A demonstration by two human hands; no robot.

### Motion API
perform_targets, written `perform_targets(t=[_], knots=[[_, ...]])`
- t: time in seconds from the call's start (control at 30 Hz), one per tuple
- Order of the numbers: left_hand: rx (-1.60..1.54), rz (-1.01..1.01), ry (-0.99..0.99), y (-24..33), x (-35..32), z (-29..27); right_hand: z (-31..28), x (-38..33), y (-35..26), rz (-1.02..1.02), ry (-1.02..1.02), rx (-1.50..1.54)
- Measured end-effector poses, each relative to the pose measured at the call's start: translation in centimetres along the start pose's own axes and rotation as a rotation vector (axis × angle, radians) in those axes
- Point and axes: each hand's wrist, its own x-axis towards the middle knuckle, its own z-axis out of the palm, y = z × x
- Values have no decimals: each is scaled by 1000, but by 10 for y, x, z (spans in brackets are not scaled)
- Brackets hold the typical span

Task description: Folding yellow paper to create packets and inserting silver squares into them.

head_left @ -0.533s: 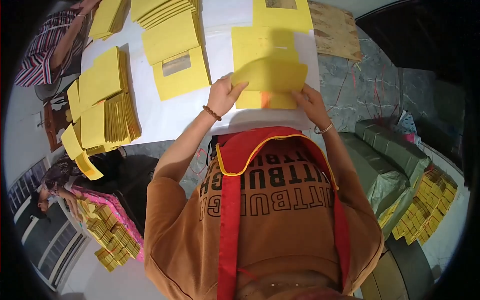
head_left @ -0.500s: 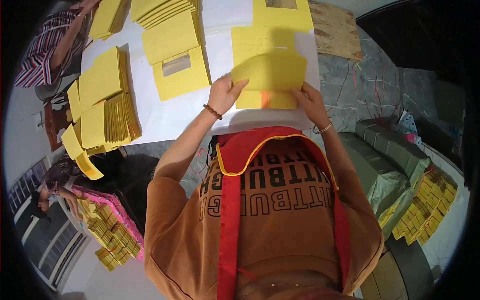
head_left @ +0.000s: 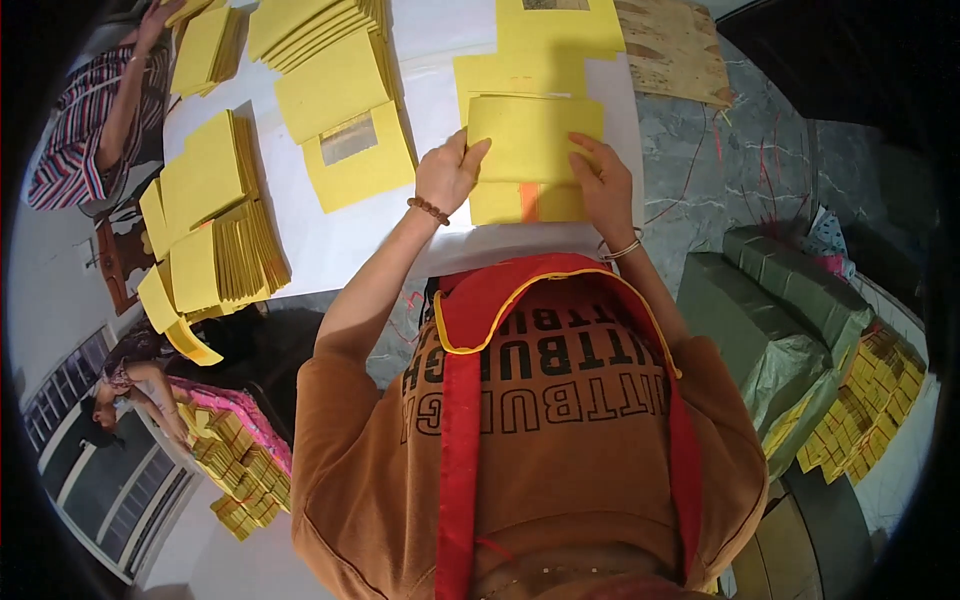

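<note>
Yellow shows through the green bag, right of the white worktop. Yellow stacks stand leftward. The yellow card lies at the worktop's near edge: left hand clamped on its left side, right hand bent over its right, fingers' grip unclear.

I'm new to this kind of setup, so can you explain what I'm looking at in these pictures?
There's no machine: a person is working by hand. Every picture comes from one wide camera worn on their head, looking down. On the white table lie yellow stacks, mostly to the left. The left hand holds a yellow card by its left edge. The right hand touches its right side; I can't tell whether that grip is closed. An orange strip shows just below the card. The striped shirt at upper left belongs to someone else.
</note>
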Motion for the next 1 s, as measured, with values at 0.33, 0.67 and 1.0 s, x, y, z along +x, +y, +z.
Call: perform_targets(t=[0.33, 0.67, 1.0], knots=[[-293, -177, 66, -19, 3, 20, 12, 3, 1, 27, 111, -92], [-343, -213, 192, -14, 4, 22, 15, 6, -1, 27, 147, -113], [417, 682, -56, 41, -19, 8, 13, 7, -6, 41, 152, -144]])
